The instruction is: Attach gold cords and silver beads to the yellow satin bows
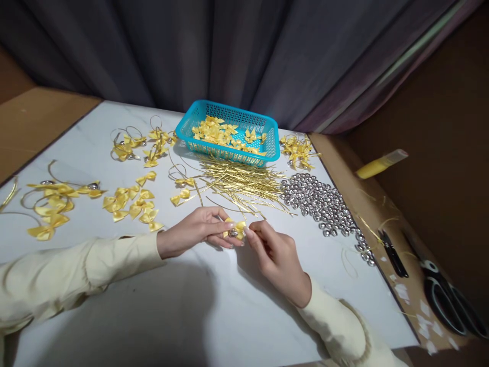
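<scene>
Between my two hands is a yellow ribbon bow (240, 228) with a small silver bell (233, 233) against it. My left hand (200, 230) holds the bow from the left, its thumb on top and fingers beneath. My right hand (275, 257) pinches at the bow's right side with thumb and index finger; whether a strand of wire lies in that pinch is too small to tell. Just beyond the hands lie gold wire ties (244, 183) in a loose heap. Two yellow bows (180, 196) rest nearby on the white board, one with a bell and looped wire.
A teal basket (274, 148) of yellow bows stands at the back. Silver bells (317, 199) are heaped at right. Loose bows (133, 201) and wired bows (53, 201) lie at left. Beyond the right edge are snips (393, 255), scissors (446, 300) and a yellow tube (382, 164).
</scene>
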A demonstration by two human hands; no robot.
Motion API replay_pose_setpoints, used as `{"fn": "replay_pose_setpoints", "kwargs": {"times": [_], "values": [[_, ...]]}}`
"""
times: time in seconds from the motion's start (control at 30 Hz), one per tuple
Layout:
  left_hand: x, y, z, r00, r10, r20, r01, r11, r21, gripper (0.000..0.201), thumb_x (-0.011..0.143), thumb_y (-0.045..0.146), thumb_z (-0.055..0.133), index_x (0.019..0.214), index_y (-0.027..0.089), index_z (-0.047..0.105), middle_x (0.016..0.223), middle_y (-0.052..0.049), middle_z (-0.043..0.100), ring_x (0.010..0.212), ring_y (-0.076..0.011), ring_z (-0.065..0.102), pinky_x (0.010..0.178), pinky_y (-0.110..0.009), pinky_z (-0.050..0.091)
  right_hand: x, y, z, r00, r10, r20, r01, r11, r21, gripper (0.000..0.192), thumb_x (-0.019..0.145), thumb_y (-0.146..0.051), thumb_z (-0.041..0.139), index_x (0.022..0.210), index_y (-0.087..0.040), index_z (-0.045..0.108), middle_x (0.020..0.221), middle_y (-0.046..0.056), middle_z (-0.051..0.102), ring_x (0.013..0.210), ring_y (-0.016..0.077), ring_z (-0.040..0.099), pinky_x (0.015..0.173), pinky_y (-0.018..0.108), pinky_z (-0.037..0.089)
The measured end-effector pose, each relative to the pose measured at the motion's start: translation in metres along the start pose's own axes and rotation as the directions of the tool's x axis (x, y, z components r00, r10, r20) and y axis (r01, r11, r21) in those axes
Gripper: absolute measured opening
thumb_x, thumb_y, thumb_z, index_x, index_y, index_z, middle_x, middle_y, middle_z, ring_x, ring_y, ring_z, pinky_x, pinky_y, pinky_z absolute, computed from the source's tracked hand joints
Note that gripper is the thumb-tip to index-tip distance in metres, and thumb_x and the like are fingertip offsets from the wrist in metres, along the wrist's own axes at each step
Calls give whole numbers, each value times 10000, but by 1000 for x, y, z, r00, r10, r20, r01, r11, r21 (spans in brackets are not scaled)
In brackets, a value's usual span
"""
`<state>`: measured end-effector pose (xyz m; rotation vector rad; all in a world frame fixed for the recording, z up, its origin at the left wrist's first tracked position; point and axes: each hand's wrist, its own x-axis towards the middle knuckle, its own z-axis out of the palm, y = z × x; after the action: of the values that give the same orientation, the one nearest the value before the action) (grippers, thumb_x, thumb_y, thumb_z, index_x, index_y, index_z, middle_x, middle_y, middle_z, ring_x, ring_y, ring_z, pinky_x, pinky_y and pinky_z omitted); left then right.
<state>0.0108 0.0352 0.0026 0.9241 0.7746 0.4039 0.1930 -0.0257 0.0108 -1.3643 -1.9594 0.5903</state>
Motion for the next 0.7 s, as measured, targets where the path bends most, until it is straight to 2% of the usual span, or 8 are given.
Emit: {"fn": "replay_pose_setpoints", "kwargs": {"times": [0.3, 0.7], "values": [[1, -1, 2, 1000, 13, -20, -13, 1000, 5, 210, 793, 279, 643, 814, 134, 493, 779, -93, 722, 840, -232, 683, 689, -264, 542, 2, 0, -1, 989, -108, -97, 100, 991, -90, 123, 877, -164, 469, 775, -165, 538, 530, -45, 496, 419, 56, 397, 446, 174, 316], [0, -3, 1, 1000, 23, -5, -23, 1000, 20, 207, 806, 301, 627, 821, 136, 502, 825, -89, 721, 860, -225, 679, 688, -247, 532, 1, -1, 1, 990, -93, -105, 82, 991, -102, 140, 877, -162, 458, 766, -160, 544, 504, -47, 483, 391, 53, 369, 418, 179, 298]]}}
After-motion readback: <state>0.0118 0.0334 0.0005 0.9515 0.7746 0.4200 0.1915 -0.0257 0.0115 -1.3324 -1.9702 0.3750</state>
